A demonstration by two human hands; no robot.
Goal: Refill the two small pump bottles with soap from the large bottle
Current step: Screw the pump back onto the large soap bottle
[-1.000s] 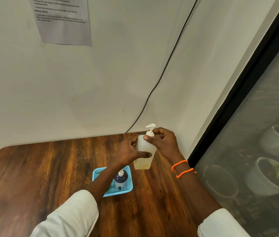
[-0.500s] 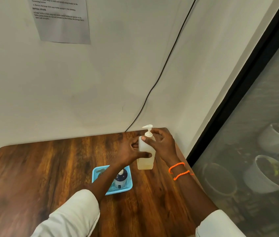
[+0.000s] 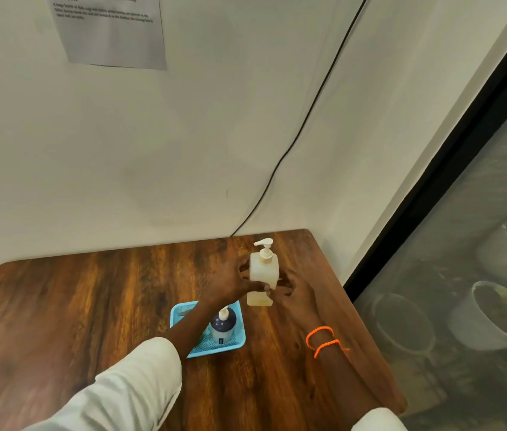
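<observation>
A translucent square pump bottle point(image 3: 263, 269) with pale soap and a white pump stands upright on the wooden table point(image 3: 90, 306). My left hand point(image 3: 233, 283) grips its body from the left, thumb across the front. My right hand point(image 3: 295, 293) hangs just right of the bottle's lower part with fingers loose, and whether it touches the bottle is unclear. A small dark blue pump bottle point(image 3: 222, 326) with a white pump stands in a light blue tray point(image 3: 180, 312), partly behind my left forearm.
The table sits in a corner against a white wall; a black cable point(image 3: 308, 110) runs down the wall to the table's back edge. A printed sheet point(image 3: 112, 32) hangs on the wall. A dark-framed glass pane point(image 3: 432, 188) with plant pots behind it borders the right side.
My right hand has let go of the pump top and dropped down beside the bottle's lower right. My left hand keeps its hold on the bottle's body.
</observation>
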